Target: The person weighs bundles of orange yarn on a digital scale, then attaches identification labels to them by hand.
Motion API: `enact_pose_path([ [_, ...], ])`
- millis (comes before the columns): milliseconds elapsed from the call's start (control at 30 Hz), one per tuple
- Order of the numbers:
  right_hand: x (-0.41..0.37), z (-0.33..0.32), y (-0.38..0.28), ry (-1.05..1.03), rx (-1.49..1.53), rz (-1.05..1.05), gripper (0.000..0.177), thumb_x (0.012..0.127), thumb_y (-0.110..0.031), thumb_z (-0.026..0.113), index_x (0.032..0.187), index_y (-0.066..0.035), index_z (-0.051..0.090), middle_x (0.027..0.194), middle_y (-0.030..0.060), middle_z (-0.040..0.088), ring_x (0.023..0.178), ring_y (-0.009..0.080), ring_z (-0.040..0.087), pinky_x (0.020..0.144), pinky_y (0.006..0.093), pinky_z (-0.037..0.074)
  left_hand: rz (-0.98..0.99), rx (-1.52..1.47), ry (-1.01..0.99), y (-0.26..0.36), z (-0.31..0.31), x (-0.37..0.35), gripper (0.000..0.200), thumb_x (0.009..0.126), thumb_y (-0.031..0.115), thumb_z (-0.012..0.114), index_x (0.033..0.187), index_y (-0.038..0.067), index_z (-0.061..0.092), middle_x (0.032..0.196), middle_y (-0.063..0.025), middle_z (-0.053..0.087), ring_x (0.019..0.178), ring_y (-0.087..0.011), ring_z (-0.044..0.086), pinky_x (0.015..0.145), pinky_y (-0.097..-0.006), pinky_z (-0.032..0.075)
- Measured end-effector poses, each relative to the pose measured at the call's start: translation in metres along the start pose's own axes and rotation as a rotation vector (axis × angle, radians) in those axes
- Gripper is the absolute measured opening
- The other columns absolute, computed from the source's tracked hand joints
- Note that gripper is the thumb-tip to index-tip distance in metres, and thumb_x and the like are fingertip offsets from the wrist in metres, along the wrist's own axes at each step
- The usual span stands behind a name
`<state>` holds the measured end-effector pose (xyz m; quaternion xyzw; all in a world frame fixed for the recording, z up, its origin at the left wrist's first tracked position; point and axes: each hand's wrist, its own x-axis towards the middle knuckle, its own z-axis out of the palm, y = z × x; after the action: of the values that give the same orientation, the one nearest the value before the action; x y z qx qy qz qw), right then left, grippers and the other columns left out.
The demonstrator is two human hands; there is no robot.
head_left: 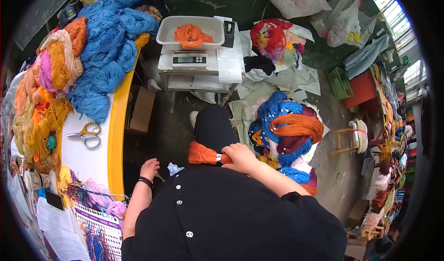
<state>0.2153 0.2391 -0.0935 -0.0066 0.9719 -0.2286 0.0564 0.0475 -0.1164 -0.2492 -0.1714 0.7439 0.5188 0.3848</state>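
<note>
An orange yarn bundle (202, 153) lies across my lap, with a white band round it near its right end. My right hand (239, 158) is closed on that end, just right of the band. My left hand (149, 169), with a dark bead bracelet at the wrist, hangs at my left side beside the table edge; its fingers are curled and what they hold, if anything, is too small to make out. A crumpled pale blue scrap (175, 169) sits between my left hand and the bundle.
Ahead, a scale (189, 59) bears a white tub (159, 35) with orange yarn. Scissors (86, 135) lie on the yellow-edged table (117, 145) at left, near piled blue yarn (104, 43). More skeins (289, 131) heap at my right; a green crate (340, 83) stands beyond.
</note>
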Motion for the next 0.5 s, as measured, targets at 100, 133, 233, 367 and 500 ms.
enact_pose_path([
  [100, 0.005, 0.01, -0.004, 0.028, -0.037, -0.02, 0.037, 0.067, -0.031, 0.075, 0.093, -0.009, 0.059, 0.082, 0.0097, 0.062, 0.082, 0.0312, 0.06, 0.072, 0.0425, 0.047, 0.003, 0.001, 0.004, -0.001, 0.0, 0.0, 0.032, 0.095, 0.026, 0.049, 0.121, 0.009, 0.057, 0.109, -0.0037, 0.064, 0.091, -0.0124, 0.059, 0.077, -0.0276, 0.046],
  [133, 0.008, 0.013, -0.005, 0.015, -0.038, -0.003, 0.033, 0.068, -0.029, 0.074, 0.09, -0.009, 0.06, 0.079, 0.0097, 0.062, 0.08, 0.0315, 0.061, 0.071, 0.0426, 0.047, 0.015, 0.003, 0.007, -0.002, -0.001, 0.001, 0.032, 0.095, 0.026, 0.049, 0.121, 0.009, 0.057, 0.109, -0.0036, 0.064, 0.089, -0.012, 0.06, 0.076, -0.0269, 0.046],
  [233, 0.011, 0.022, -0.001, 0.068, 0.082, 0.044, 0.023, 0.07, -0.023, 0.072, 0.083, -0.008, 0.061, 0.075, 0.0127, 0.062, 0.077, 0.0336, 0.061, 0.069, 0.0436, 0.048, 0.022, -0.01, 0.002, -0.008, -0.003, 0.005, 0.031, 0.095, 0.023, 0.049, 0.121, 0.008, 0.057, 0.105, -0.0028, 0.065, 0.085, -0.01, 0.06, 0.071, -0.0241, 0.046],
  [367, 0.017, 0.014, -0.006, 0.066, 0.33, 0.166, 0.027, 0.074, -0.025, 0.072, 0.089, -0.005, 0.062, 0.08, 0.015, 0.064, 0.08, 0.0349, 0.062, 0.071, 0.042, 0.049, 0.016, -0.037, -0.033, -0.016, -0.005, 0.012, 0.034, 0.094, 0.025, 0.051, 0.123, 0.008, 0.056, 0.109, -0.0038, 0.064, 0.087, -0.0101, 0.06, 0.072, -0.0245, 0.046],
  [500, 0.037, -0.027, -0.02, -0.07, 0.482, 0.154, 0.029, 0.077, -0.024, 0.072, 0.098, -0.006, 0.063, 0.078, 0.0108, 0.066, 0.073, 0.0217, 0.066, 0.065, 0.0345, 0.051, 0.082, -0.031, -0.073, -0.003, -0.01, -0.003, 0.035, 0.094, 0.025, 0.05, 0.125, 0.008, 0.054, 0.113, -0.0053, 0.063, 0.095, -0.0136, 0.059, 0.08, -0.0283, 0.047],
])
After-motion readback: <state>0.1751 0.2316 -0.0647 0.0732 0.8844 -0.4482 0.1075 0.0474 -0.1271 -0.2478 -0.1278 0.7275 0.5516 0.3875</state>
